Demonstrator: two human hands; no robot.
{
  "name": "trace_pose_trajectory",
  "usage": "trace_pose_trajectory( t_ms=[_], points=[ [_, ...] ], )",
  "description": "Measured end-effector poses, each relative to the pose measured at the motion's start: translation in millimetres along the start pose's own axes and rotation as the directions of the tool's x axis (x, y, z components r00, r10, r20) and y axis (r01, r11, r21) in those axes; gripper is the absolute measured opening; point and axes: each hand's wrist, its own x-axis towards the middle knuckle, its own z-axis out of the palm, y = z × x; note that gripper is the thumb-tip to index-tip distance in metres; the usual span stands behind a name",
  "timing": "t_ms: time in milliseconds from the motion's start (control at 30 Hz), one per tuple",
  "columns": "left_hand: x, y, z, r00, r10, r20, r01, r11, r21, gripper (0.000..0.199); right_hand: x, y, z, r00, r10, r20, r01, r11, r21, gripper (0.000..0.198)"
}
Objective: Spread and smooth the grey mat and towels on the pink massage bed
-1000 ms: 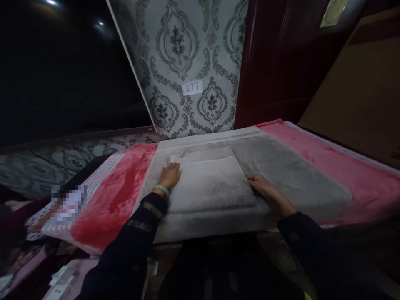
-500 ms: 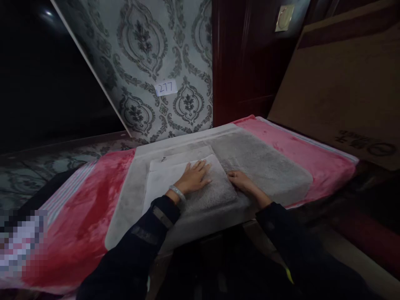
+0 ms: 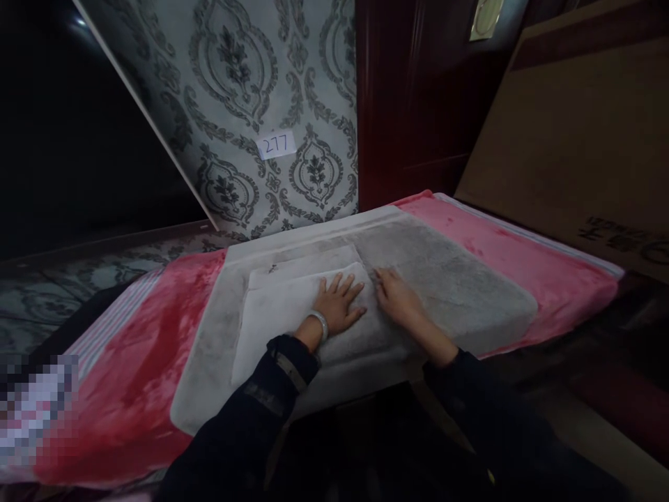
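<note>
A folded white cloth [image 3: 282, 307] with a soft surface lies on a grey plush mat [image 3: 460, 279]. My left hand [image 3: 339, 303], with a pale bracelet at the wrist, rests flat on the cloth near its right side, fingers spread. At the cloth's right edge, my right hand [image 3: 400, 300] has its fingers curled together. Whether they pinch the edge is hidden. Behind the upper fold, another pale layer [image 3: 303, 266] shows, with a small dark mark at its left.
Red and pink plush fabric [image 3: 151, 335] flanks the mat on the left and right. A large cardboard box [image 3: 585, 125] leans at the right. Behind stand a patterned wall [image 3: 235, 70] with a paper label [image 3: 277, 144] and a dark red door panel [image 3: 412, 104]. A dark screen-like panel [image 3: 78, 125] fills the left.
My left hand has slid right and slightly nearer, spreading its fingers wider. My right hand has moved farther away along the edge. More of the cloth's right part now looks white rather than grey.
</note>
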Motion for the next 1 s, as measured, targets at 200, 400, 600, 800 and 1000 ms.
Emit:
trace_pose_trajectory(
  t_ms=[200,400,600,800,1000],
  points=[
    [-2,-8,0,1.000,-0.022,0.021,0.023,0.997,-0.079,0.063,18,-35,38,0.986,-0.135,0.093,0.139,0.990,-0.032,0.058],
    [-31,-55,-4,0.984,-0.166,0.061,0.167,0.986,-0.006,0.062,8,-18,54,0.971,-0.081,0.226,0.142,0.953,-0.268,0.064],
    [-81,-113,-17,0.917,-0.390,0.080,0.385,0.920,0.073,0.062,9,-16,56,0.968,-0.080,0.240,0.150,0.946,-0.286,0.069],
    [-109,-133,-25,0.855,-0.513,0.079,0.508,0.858,0.075,0.062,11,-20,48,0.955,-0.061,0.290,0.155,0.937,-0.313,0.067],
    [-109,-100,-31,0.822,-0.569,0.030,0.566,0.821,0.084,0.068,7,-43,34,0.948,-0.011,0.318,0.131,0.925,-0.358,0.060]
  ],
)
